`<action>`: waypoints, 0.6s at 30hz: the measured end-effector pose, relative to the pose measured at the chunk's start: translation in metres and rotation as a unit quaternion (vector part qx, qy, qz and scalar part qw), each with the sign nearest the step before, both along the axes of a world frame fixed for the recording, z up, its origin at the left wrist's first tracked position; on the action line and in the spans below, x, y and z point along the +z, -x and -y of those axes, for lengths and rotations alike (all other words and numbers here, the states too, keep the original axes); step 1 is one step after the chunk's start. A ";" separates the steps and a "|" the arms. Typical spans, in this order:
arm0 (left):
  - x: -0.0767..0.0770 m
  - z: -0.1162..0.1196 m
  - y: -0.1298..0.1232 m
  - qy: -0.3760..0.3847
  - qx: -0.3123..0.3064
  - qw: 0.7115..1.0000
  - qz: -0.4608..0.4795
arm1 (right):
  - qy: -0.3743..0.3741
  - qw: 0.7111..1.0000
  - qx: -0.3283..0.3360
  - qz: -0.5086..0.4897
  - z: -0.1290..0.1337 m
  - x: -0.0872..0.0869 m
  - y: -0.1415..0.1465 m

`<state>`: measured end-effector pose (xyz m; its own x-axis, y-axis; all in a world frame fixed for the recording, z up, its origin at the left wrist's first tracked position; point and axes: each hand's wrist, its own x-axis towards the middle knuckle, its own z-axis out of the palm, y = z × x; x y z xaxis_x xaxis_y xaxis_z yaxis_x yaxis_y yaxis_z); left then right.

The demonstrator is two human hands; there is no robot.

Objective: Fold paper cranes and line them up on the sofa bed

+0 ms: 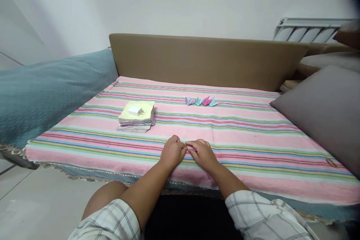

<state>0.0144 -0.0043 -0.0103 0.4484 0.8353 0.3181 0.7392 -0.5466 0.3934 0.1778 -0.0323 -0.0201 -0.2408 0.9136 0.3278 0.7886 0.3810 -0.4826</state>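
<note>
My left hand (173, 152) and my right hand (200, 152) rest on the striped cloth (239, 135) near its front edge, fingertips close together. The fingers of both are curled and pinched around something small between them, mostly hidden, perhaps a bit of pink or purple paper. To the left and farther back lies a stack of square papers (136, 122), a yellow sheet on top. A white plug adapter (135, 110) sits on that stack. Beyond my hands stands a row of several folded paper cranes, including a pink one (206, 101) and a purple one (189, 101).
A brown backrest (197, 62) runs along the rear. On the left is a blue-covered armrest (56, 86); on the right, a grey cushion (323, 112). A small brown object (332, 162) lies near the right front edge.
</note>
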 end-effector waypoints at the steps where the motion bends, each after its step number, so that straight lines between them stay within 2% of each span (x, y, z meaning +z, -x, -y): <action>1: 0.001 0.000 0.000 0.004 0.002 1.000 -0.003 | 0.007 1.000 -0.007 0.002 0.000 0.000 0.000; 9: 0.014 0.006 0.002 0.062 0.091 0.993 -0.038 | 0.036 0.999 -0.015 0.026 0.000 0.007 0.002; 18: 0.015 0.004 0.008 0.077 0.100 0.992 -0.030 | 0.016 0.999 0.002 0.036 0.001 0.006 0.002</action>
